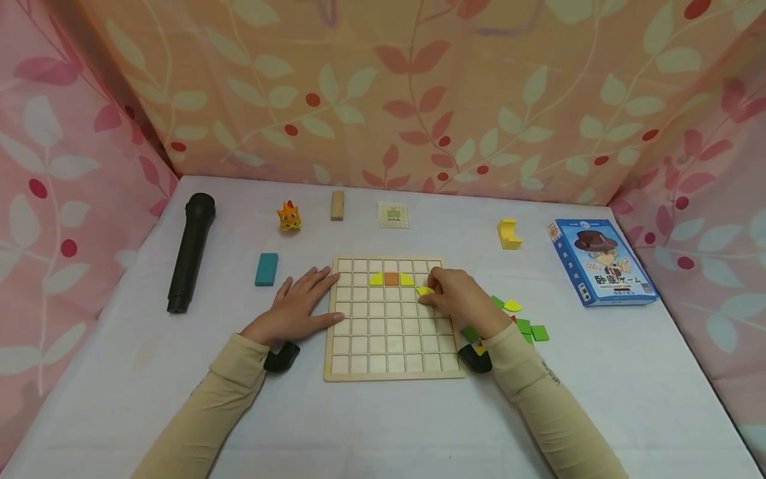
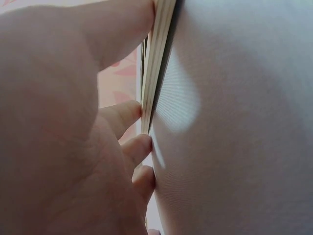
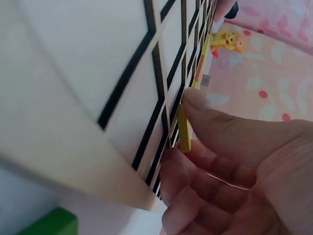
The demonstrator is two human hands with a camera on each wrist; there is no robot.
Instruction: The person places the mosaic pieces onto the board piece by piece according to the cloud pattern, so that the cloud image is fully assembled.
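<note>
Grid board (image 1: 391, 332) is lying centrally on the surface (image 1: 383, 426); microphone (image 1: 190, 251) and block (image 1: 266, 269) are lying to its left, box (image 1: 601, 263) to its right, loose tiles (image 1: 526, 326) just beside its right edge, card (image 1: 393, 215) behind it.

loose tiles (image 1: 522, 324) crowd the board's (image 1: 389, 372) right; bare table (image 1: 383, 426) in front.

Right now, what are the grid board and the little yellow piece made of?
The grid board looks like pale, unvarnished wood: matte, with layered edges in the left wrist view, perhaps plywood. The yellow piece, pinched by the right hand, is thin and flat with solid colour; painted wood or plastic, hard to tell.
</note>
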